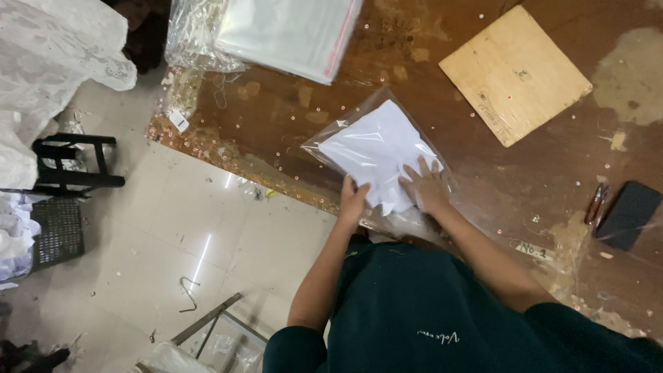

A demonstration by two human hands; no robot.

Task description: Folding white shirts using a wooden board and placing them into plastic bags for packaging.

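A folded white garment lies inside a clear plastic bag near the front edge of a worn brown table. My left hand grips the bag's open end at the table edge, thumb on top. My right hand lies flat with fingers spread on the white garment at the bag's mouth. Both forearms reach out from my dark green shirt.
A stack of clear bags with a red strip lies at the table's far side. A square brown board sits to the right, a black phone and pens further right. Black stools and white cloth stand on the tiled floor at left.
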